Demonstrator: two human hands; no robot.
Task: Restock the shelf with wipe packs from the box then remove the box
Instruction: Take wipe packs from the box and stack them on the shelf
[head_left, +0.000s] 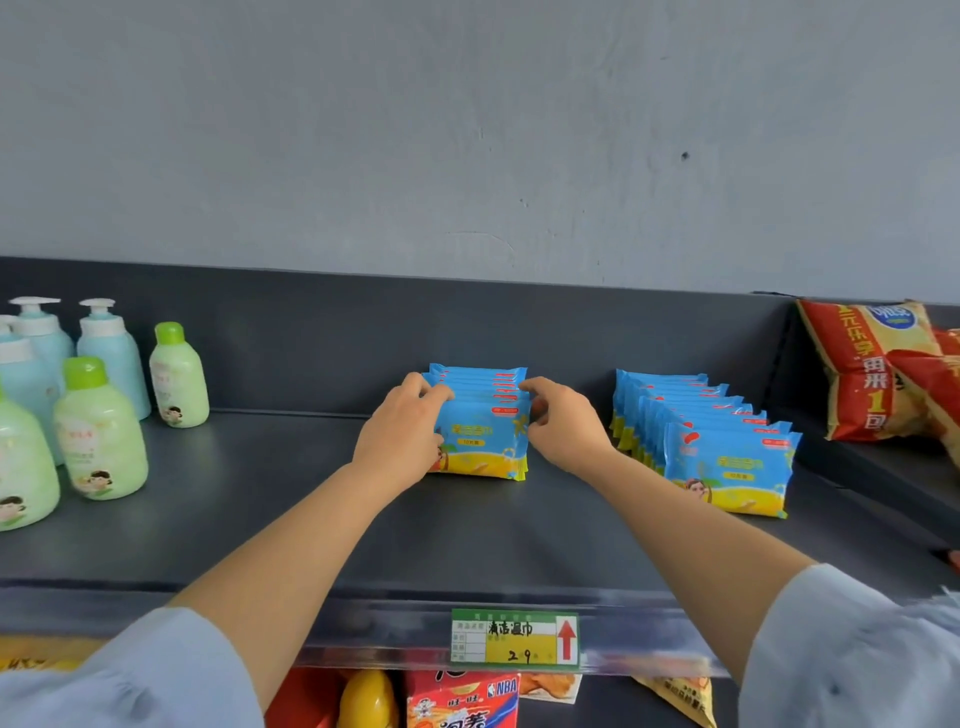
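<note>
Blue-and-yellow wipe packs stand upright in two rows on the dark grey shelf, each row running from near the back wall of the shelf toward its front edge. The middle row of wipe packs sits near the centre of the shelf, and both hands are on it. The left hand presses against the row's left side, its fingers curled over the top edges of the packs in a loose grasp. The right hand is at the row's upper right corner, fingers bent and pinching at the pack edges. Together the hands squeeze the row from both sides.

A second, longer row of wipe packs stands apart toward the right end of the shelf, untouched, its front pack nearest the front edge. Just beyond it, past a divider at the right end, lie red-and-yellow snack bags.

At the left end of the shelf stand green lotion bottles with green caps and pale blue pump bottles behind them.

On the shelf's front rail a green-and-yellow price tag with a red arrow hangs below the middle row. No box is in view.
</note>
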